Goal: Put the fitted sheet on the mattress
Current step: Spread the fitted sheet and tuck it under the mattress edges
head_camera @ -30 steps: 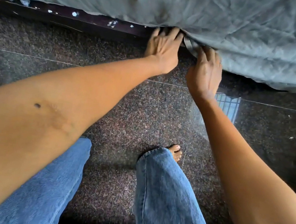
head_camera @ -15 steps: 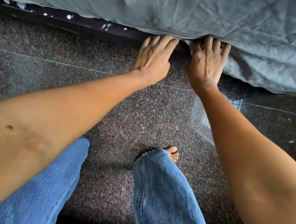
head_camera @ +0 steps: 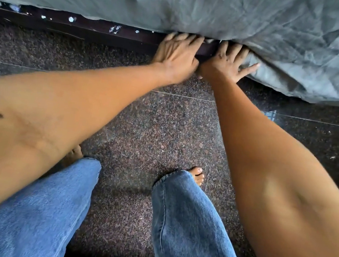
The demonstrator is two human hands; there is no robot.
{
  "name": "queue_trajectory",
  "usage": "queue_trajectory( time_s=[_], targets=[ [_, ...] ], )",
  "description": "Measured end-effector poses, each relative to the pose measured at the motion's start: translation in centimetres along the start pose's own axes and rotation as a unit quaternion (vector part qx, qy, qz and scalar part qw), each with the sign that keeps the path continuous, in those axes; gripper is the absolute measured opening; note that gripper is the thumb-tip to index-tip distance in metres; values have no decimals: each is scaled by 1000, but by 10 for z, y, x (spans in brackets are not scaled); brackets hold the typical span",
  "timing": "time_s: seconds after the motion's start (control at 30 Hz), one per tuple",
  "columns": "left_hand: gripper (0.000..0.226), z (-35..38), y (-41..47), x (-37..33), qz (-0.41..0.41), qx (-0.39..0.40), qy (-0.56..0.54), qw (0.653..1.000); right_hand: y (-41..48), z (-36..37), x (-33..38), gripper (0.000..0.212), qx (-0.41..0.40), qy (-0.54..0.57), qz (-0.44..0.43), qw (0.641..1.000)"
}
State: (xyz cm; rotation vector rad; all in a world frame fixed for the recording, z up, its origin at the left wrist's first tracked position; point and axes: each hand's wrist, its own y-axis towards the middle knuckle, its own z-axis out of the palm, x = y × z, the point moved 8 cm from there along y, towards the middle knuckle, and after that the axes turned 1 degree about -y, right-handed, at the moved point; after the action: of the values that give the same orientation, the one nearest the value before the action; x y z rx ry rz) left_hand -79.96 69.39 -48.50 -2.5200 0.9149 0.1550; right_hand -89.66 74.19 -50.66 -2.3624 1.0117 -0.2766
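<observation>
Speckled dark granite floor [head_camera: 153,126] fills most of the view, so yeah, looking straight down. Both hands sit side by side at about 12 o'clock, right at the bottom edge of the grey sheet [head_camera: 183,2]. Left hand [head_camera: 176,54] lies flat, fingers straight and close together, tips slipped under the hem, over the dark bed frame [head_camera: 91,28]. Right hand [head_camera: 226,63] is just beside it on its 3 o'clock side, fingers spread wide, tips under the hem too, little finger lying on loose fabric. Neither hand is curled round anything, both are flat against it. Sheet runs across the whole top from 10 to 2 o'clock. Toward 10 the hem sits above the frame, and at 2 o'clock a crumpled bit hangs lower over the floor. Closer in, blue jeans [head_camera: 188,230] and a bare foot [head_camera: 197,174] at 6 o'clock.
</observation>
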Motion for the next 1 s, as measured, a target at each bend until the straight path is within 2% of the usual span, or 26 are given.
queue_trajectory(
  time_s=[0.13,0.23,0.3,0.4,0.53,0.6,0.67,0.77,0.83,1.0],
  targets=[
    [69,13,0,-1,-53,40,18,998,-6,-6,-6,77,-55,61,-60,995],
    [82,13,-2,-7,-96,64,12,993,-25,-19,-32,63,-170,82,-135,973],
    [85,12,-1,-16,-127,90,18,988,-37,-20,-49,55,-227,84,-151,958],
    [63,6,6,-44,-132,102,55,984,-26,-13,-62,51,-213,12,-138,967],
    [41,2,4,-105,-18,20,50,998,0,-31,-77,40,-182,-19,-80,980],
    [44,-1,2,-108,-6,-28,2,1000,6,-31,-76,40,-171,-35,-61,983],
    [53,0,3,-103,8,-45,-29,999,7,-24,-79,45,-158,-52,-41,985],
    [64,4,9,-102,60,-50,-26,997,18,-16,-93,69,-109,-101,-47,988],
    [64,4,13,-101,76,-63,-22,995,22,-16,-101,78,-84,-109,-74,988],
    [67,16,10,-110,109,-36,-13,993,19,-19,-104,78,-75,-49,-106,990]
  ],
)
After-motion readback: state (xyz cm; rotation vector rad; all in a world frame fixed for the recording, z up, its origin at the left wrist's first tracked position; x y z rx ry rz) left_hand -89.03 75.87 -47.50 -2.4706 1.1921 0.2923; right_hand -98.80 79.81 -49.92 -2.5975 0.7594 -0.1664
